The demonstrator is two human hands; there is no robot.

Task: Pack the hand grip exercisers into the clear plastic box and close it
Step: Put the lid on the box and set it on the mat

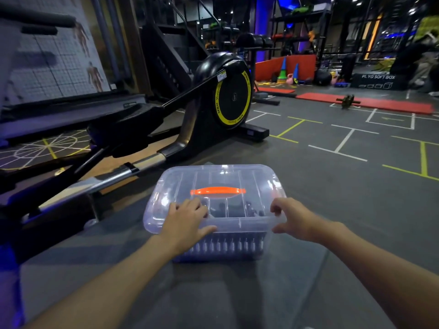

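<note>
The clear plastic box (pixel 166 186) stands on the grey floor in front of me, its lid on top with an orange handle (pixel 217 191) lying flat in the middle. Through the near wall I see a row of metal springs of the hand grip exercisers (pixel 228 245), and dark grips show through the lid. My left hand (pixel 186 223) lies on the lid's near left part, thumb under the front rim. My right hand (pixel 293 222) pinches the lid's near right corner between fingers and thumb.
A black rowing machine (pixel 228 100) with a yellow-ringed flywheel stands beyond the box to the left, its rail (pixel 111 179) running past the box's left side. Red mats (pixel 370 103), cones and a plyo box lie far back right. Open lined floor extends to the right.
</note>
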